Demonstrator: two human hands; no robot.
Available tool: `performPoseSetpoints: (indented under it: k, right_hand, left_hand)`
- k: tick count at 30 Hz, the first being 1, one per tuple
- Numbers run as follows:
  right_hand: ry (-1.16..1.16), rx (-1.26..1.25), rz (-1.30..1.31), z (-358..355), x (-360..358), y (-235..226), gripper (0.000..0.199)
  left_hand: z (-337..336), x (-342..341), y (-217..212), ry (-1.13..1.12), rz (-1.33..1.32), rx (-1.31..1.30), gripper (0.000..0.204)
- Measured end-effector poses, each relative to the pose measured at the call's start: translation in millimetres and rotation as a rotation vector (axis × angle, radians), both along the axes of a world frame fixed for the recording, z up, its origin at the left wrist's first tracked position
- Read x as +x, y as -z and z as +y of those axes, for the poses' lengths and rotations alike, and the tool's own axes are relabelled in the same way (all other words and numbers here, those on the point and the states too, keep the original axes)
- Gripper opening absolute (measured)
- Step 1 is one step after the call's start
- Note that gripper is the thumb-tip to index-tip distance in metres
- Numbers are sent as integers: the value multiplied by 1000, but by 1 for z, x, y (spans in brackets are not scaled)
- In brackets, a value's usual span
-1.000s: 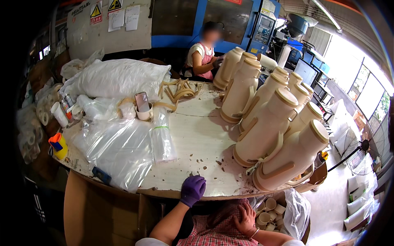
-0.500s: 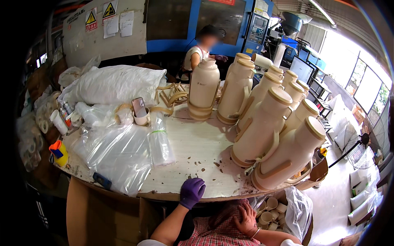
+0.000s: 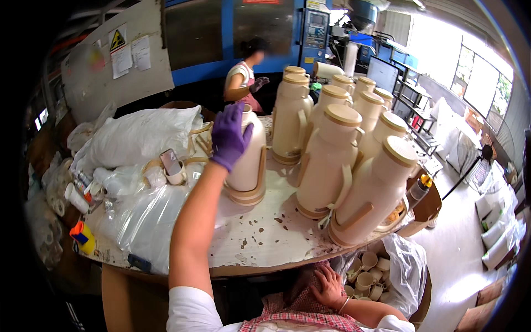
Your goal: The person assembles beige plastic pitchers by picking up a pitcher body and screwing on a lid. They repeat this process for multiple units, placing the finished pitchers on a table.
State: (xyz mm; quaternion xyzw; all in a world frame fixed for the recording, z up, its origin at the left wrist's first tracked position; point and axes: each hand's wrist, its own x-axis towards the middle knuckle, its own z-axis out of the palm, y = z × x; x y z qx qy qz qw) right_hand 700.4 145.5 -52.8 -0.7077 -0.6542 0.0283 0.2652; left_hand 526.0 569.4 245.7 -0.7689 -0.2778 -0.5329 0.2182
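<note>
My left hand (image 3: 229,136), in a purple glove, grips the neck of a cream thermos flask (image 3: 250,160) that has no lid on. This flask stands upright on the table, its handle side turned right; the hand and forearm hide part of its top and left side. Bare and with fingers spread, my right hand (image 3: 330,285) rests on the checked apron (image 3: 293,321) over my lap. Several lidded cream flasks (image 3: 330,160) stand close together to the right of the gripped one.
A phone leans in a cream cup (image 3: 176,175) beside clear plastic bags (image 3: 149,221) and a large white sack (image 3: 138,135). Below the table's right edge, a lined box holds several cream cups (image 3: 365,281). A co-worker (image 3: 240,83) is beyond the table; a fan (image 3: 479,166) stands right.
My left hand has gone from the table's front edge up to the lidless flask and taken its neck. The flask stands nearer to me. My right hand stays on my lap.
</note>
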Motion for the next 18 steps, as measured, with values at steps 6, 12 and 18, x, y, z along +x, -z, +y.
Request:
performPoseSetpoints:
  k: [6, 12, 18]
  right_hand:
    - [46, 14, 27, -5, 4, 11, 59]
    - [8, 26, 87, -6, 1, 11, 58]
    - [15, 128, 191, -7, 4, 19, 47]
  left_hand:
    - [18, -3, -2, 276, 85, -336, 26]
    - [-35, -75, -49, 318, 434, -317, 11]
    - [-36, -51, 1, 757, 40, -904, 34]
